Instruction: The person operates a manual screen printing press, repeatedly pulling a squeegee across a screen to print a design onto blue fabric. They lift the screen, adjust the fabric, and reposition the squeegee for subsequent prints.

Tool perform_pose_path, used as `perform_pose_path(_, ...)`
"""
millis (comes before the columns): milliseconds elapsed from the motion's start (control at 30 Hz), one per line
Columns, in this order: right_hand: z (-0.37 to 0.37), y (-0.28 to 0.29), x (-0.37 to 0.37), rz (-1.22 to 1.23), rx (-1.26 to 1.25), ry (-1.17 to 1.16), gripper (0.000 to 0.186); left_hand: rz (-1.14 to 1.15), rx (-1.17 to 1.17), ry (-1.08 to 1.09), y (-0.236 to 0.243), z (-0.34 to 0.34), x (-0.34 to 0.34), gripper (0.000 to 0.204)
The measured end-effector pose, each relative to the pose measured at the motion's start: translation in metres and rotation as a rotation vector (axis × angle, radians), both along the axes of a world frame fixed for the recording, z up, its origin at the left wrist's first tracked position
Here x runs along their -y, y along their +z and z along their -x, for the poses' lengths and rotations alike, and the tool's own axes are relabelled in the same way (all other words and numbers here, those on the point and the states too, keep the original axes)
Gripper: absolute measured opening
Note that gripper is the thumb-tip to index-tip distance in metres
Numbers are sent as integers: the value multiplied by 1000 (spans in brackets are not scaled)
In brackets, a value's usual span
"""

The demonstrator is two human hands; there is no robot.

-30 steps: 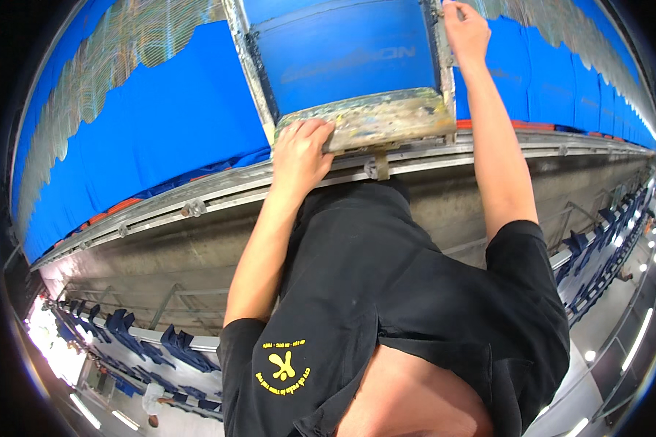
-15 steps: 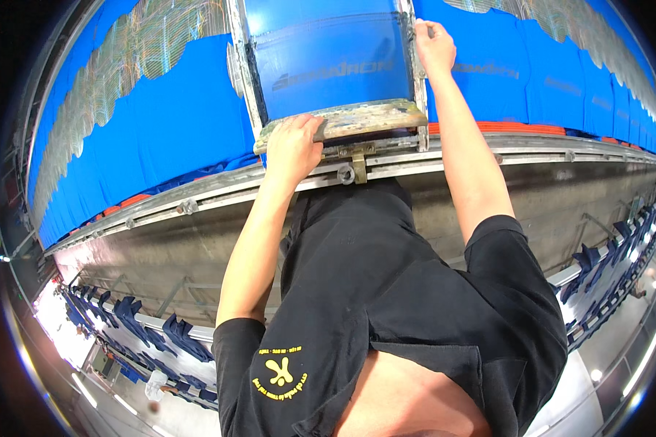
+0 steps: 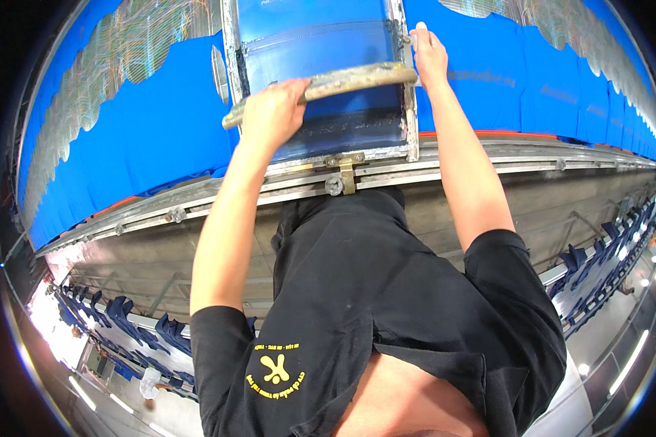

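My left hand [image 3: 273, 113] is wrapped around a long, paint-stained squeegee [image 3: 361, 79]. The squeegee lies crosswise and slightly tilted over the near part of a printing screen [image 3: 321, 44], whose mesh looks blue with a dark ink band near its lower end. My right hand [image 3: 431, 60] is at the right side of the screen's metal frame [image 3: 411, 120], fingers curled against the rail beside a small bolt. Part of its grip is hidden. A brass-coloured bracket [image 3: 348, 175] joins the near end of the frame to the table rail.
Blue fabric panels [image 3: 160, 124] lie along the table on both sides of the screen; those at right bear dark prints [image 3: 481, 76]. A metal rail [image 3: 488, 153] with bolts runs along the table's near edge. Dark cloth pieces [image 3: 175, 331] hang behind me, over another long table.
My left hand has carried the squeegee away from the frame's near end and a little left, uncovering the lower mesh. My right hand stays by the frame's right side, slightly lower.
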State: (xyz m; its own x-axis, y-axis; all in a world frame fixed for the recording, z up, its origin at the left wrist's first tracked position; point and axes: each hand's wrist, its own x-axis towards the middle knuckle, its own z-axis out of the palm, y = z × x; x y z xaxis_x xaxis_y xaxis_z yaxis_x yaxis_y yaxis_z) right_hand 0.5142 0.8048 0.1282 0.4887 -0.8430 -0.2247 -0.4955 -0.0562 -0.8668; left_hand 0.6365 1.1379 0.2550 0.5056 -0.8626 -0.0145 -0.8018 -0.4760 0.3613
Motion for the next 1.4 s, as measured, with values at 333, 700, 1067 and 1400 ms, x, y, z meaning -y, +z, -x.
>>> perform_pose_path(333,1,9,-4,-56,81,-7,50,-161,-54,-30,-23,-86,60,36)
perform_pose_path(700,0,9,8,233,-105,95,55,-420,-134,112,2,-124,19,42)
perform_pose_path(1067,-34,84,-20,779,-215,827,39,-349,-8,33,3,-117,18,44)
perform_pose_path(1400,-59,104,-17,654,-402,958,38,-404,-45,94,-20,-137,26,58)
